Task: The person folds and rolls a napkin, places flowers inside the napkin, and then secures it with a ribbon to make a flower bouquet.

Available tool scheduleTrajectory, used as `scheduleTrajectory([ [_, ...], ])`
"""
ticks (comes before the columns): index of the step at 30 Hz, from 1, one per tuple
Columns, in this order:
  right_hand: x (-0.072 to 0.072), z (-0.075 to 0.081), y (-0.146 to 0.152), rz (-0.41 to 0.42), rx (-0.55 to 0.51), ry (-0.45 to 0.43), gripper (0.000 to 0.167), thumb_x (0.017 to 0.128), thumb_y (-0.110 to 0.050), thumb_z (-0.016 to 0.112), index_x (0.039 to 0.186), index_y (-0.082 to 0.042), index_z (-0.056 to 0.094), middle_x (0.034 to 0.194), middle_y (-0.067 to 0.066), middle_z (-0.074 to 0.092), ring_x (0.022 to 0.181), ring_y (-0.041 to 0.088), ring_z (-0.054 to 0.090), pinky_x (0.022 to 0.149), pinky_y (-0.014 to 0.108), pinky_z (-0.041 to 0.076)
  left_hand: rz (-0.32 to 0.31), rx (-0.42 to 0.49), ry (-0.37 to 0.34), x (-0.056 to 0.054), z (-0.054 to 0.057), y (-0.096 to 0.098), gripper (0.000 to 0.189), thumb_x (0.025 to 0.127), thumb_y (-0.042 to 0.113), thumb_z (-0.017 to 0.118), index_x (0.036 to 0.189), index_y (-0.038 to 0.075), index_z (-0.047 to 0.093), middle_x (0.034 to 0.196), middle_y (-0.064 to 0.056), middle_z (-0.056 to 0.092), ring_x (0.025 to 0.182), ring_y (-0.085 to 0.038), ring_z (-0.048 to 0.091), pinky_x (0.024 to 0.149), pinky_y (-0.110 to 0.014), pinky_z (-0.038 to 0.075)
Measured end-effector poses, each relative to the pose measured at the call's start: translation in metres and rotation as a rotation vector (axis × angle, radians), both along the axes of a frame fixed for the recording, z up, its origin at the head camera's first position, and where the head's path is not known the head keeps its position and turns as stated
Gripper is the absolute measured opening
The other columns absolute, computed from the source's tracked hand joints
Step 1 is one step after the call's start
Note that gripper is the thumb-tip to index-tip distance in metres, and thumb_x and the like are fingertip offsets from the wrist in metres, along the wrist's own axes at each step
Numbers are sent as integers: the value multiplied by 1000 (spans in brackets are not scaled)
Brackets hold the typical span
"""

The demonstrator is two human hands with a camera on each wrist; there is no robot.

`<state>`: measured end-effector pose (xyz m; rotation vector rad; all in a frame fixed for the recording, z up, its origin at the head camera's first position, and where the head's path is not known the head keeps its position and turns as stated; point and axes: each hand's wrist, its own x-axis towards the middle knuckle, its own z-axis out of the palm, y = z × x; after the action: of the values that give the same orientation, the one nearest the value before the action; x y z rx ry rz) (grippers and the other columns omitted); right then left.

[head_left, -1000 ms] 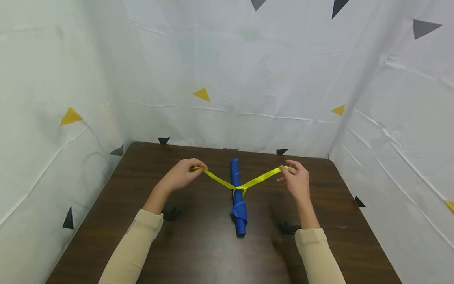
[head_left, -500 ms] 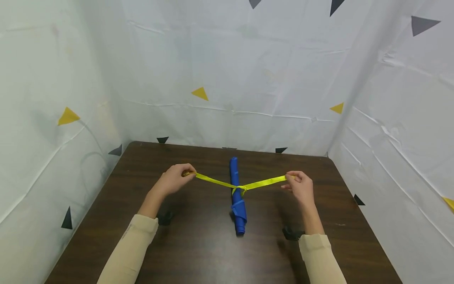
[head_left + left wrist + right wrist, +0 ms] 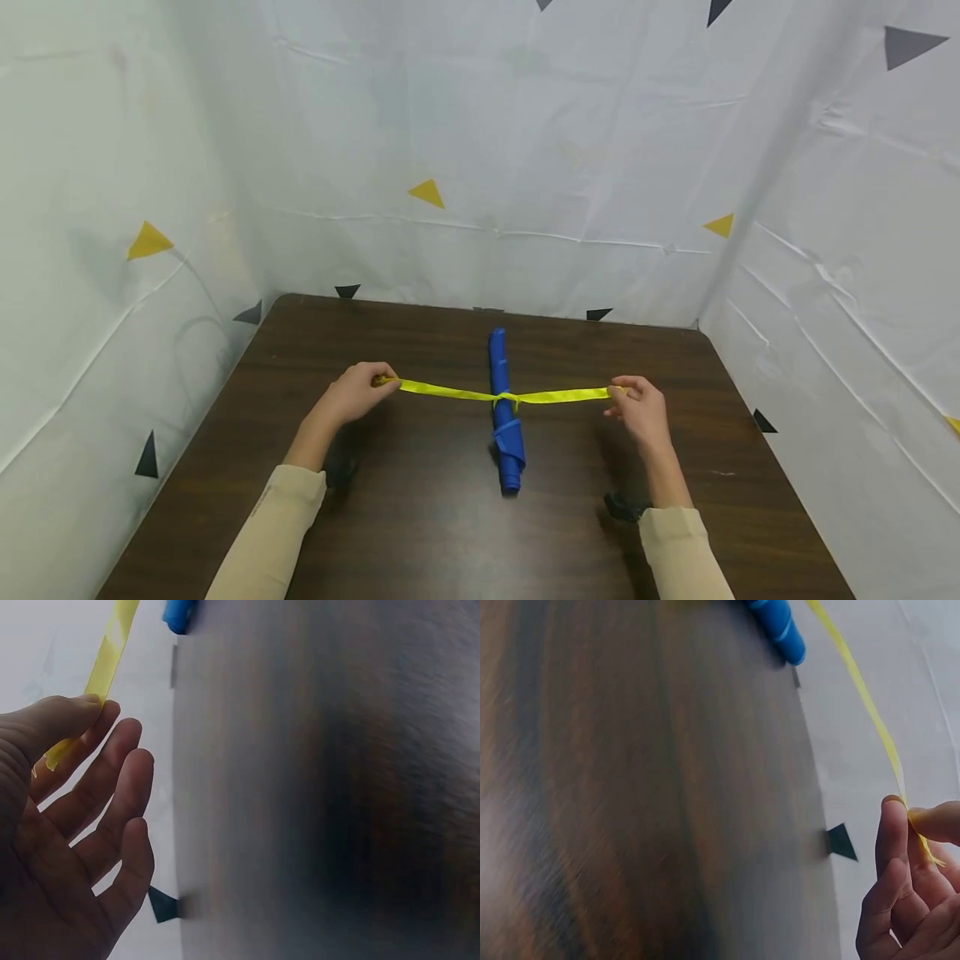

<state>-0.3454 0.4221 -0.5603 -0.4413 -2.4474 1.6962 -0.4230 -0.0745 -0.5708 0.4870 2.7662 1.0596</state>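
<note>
A rolled blue cloth or sheet [image 3: 509,450] lies lengthwise on the dark wood table [image 3: 442,533], a loose flap folded near its front end. Around its middle goes a yellow ribbon [image 3: 558,396], crossed or knotted on top, its two ends stretched out sideways almost straight. My left hand [image 3: 358,390] pinches one ribbon end between thumb and index finger; in the left wrist view the other fingers [image 3: 133,780] are loosely bent and a short tail pokes past the thumb. On the other side my right hand [image 3: 642,410] pinches the opposite end, its tip sticking out below the thumb.
White sheeting [image 3: 495,150] with yellow and black triangles surrounds the table at the back and both sides. A dark device [image 3: 624,507] sits at the right wrist, and a similar dark device [image 3: 341,472] at the left one.
Both hands have moved apart and toward the person, lower in view. The ribbon ends went from a raised V to nearly flat and taut. The blue roll stayed in place.
</note>
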Motion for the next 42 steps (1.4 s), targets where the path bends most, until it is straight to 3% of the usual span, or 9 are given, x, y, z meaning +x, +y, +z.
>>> scheduleTrajectory([
  [5, 4, -13, 8, -16, 11, -17, 39, 109, -20, 64, 139, 4, 59, 117, 19, 76, 70, 11, 74, 70, 26, 56, 28, -19, -29, -1, -12, -7, 25, 109, 35, 66, 114, 12, 76, 100, -5, 71, 78, -20, 56, 68, -34, 45],
  [9, 6, -24, 16, -24, 21, -40, 39, 109, -21, 65, 138, 3, 60, 109, 9, 80, 68, 8, 73, 67, 24, 54, 51, -44, -47, -2, -22, -15, 28, 110, 38, 64, 115, 13, 76, 101, -5, 71, 77, -20, 56, 67, -35, 44],
  [15, 9, -33, 22, -21, 20, -62, 39, 109, -23, 65, 138, 2, 60, 103, -1, 81, 67, 7, 72, 66, 22, 53, 73, -64, -72, -2, -31, -25, 29, 110, 41, 63, 114, 16, 77, 107, -5, 73, 81, -21, 58, 74, -41, 44],
  [22, 10, -35, 25, -39, 1, -77, 40, 109, -26, 67, 137, 1, 62, 104, -5, 82, 67, 9, 74, 67, 22, 55, 86, -39, -92, 0, -36, -31, 28, 110, 42, 63, 102, 18, 75, 88, -3, 63, 75, -21, 53, 71, -39, 39],
  [32, 19, -33, 31, -7, 10, -133, 46, 111, -32, 63, 144, -1, 62, 141, 20, 63, 76, 9, 77, 73, 22, 57, 9, 26, -108, -1, -40, -38, 26, 112, 31, 62, 100, 11, 72, 88, -6, 61, 73, -19, 48, 71, -35, 43],
  [42, 20, -36, 35, -20, -34, -135, 45, 112, -31, 61, 146, -1, 62, 146, 20, 59, 77, 9, 77, 75, 20, 58, -35, 25, -118, -2, -37, -43, 24, 112, 29, 61, 102, 10, 71, 86, -5, 57, 71, -17, 46, 69, -34, 42],
])
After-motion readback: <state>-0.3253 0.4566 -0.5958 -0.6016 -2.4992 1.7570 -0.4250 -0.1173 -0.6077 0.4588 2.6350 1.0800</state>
